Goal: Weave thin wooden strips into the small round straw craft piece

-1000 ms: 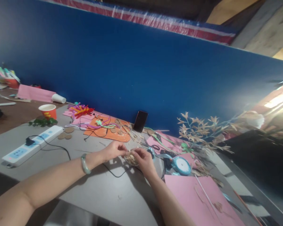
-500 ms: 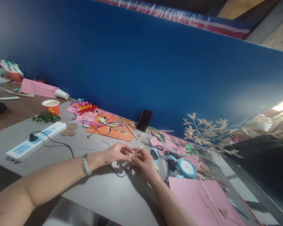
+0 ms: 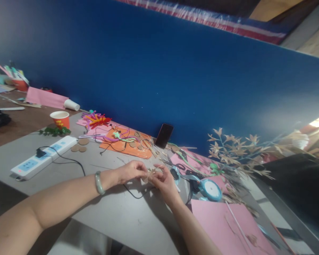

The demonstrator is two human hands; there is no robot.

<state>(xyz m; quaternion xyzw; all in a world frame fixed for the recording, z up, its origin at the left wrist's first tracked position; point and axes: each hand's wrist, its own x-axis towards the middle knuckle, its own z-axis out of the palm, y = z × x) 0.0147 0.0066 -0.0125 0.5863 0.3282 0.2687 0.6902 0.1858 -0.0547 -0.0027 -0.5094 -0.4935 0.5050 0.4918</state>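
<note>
My left hand (image 3: 131, 172) and my right hand (image 3: 164, 183) meet above the grey table, fingertips close together. Between them is a small, thin, pale straw-coloured piece (image 3: 146, 177), its exact kind too small to make out. The left thumb and fingers pinch it from one side; the right fingers are closed on its other side, with one finger raised. A pale green bangle (image 3: 99, 183) circles my left wrist. Under the hands a black cable (image 3: 133, 195) curves across the table. Right of my right hand lies a roll of light blue ribbon (image 3: 210, 190).
A white power strip (image 3: 44, 157) and a red paper cup (image 3: 60, 119) stand at left. Farther back are an orange sheet (image 3: 113, 148), colourful pipe cleaners (image 3: 98, 120) and a leaning phone (image 3: 164, 135). Pink paper (image 3: 215, 223) and dried-looking flower stems (image 3: 225, 147) are at right.
The pale piece shows more between my fingertips now, and a right finger has lifted. Both hands stay in nearly the same place. The view has shifted slightly.
</note>
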